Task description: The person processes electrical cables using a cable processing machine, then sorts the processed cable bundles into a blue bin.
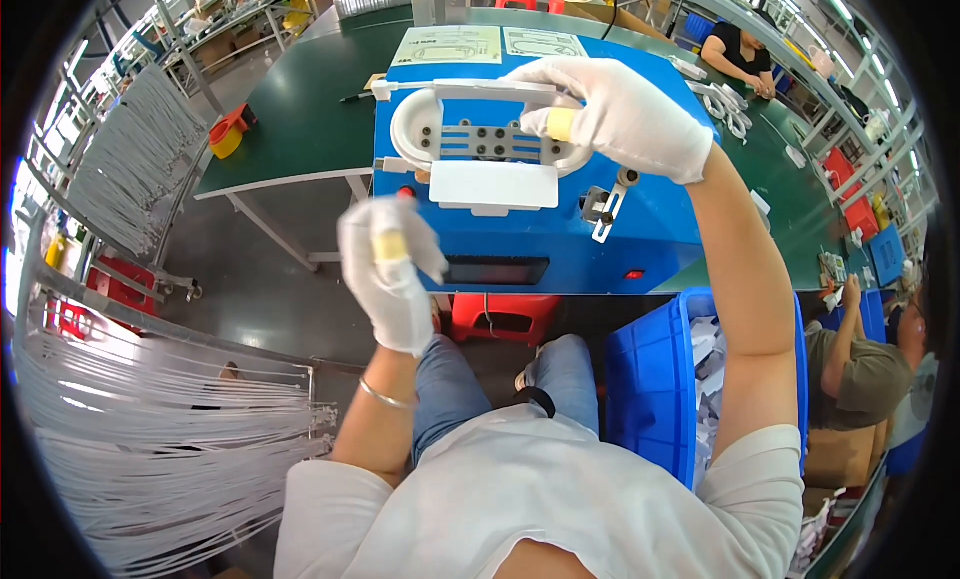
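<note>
A blue bench machine [620, 249] stands in front of me, with a white oval former [415, 129] on its face. Grey metal strips [480, 141] with dark screws run across the middle of the oval, and a white plate [495, 185] sits below them. My right hand [625, 119], in a white glove with yellow tape on a finger, is closed at the oval's upper right by the white top bar [460, 89]; what its fingers pinch is hidden. Gloved and taped likewise, my left hand [390, 269] hangs off the machine's lower left. Motion smears its fingers.
A blue bin [650, 389] of white pieces stands right of my legs. Bundles of white cords [170, 439] hang on a rack at left. The green table [300, 109] holds a red-and-yellow tape dispenser [230, 134]. White coiled cables [725, 104] lie at right; other people sit beyond.
</note>
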